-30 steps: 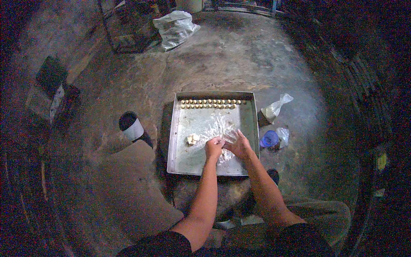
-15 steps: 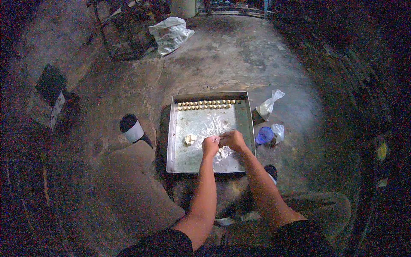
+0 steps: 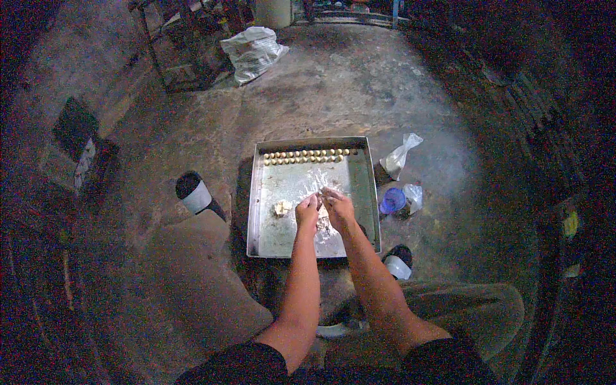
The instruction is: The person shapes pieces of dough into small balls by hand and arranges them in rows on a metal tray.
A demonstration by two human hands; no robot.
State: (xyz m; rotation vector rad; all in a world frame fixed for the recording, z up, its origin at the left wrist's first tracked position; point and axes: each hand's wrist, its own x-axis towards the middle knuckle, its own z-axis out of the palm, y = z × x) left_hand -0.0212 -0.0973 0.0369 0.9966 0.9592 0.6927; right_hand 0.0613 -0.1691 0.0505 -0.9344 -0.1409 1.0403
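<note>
Over a square metal tray [image 3: 268, 240], my left hand [image 3: 307, 210] and my right hand [image 3: 337, 206] meet with their fingertips pinched together. A small thing sits between the fingers, mostly hidden; its kind is too small to make out. White flour [image 3: 319, 179] is streaked across the tray around and below the hands. Left of my left hand lies a pale lump of dough [image 3: 282, 208]. Crumbly pale bits [image 3: 323, 224] rest on the flour just under my right wrist. Small pale dough balls [image 3: 301, 158] stand in two rows along the tray's far side.
Right of the tray are a tied clear bag of white powder [image 3: 399, 159], a blue plastic cup [image 3: 392, 201] and another small clear bag [image 3: 413, 197]. My feet in strapped slippers [image 3: 194, 193] flank the tray. A white sack [image 3: 253, 54] stands farther off on the concrete floor.
My hands have moved slightly farther away over the tray, and the right hand has turned so its fingers point away from me. The rows of balls look unchanged.
</note>
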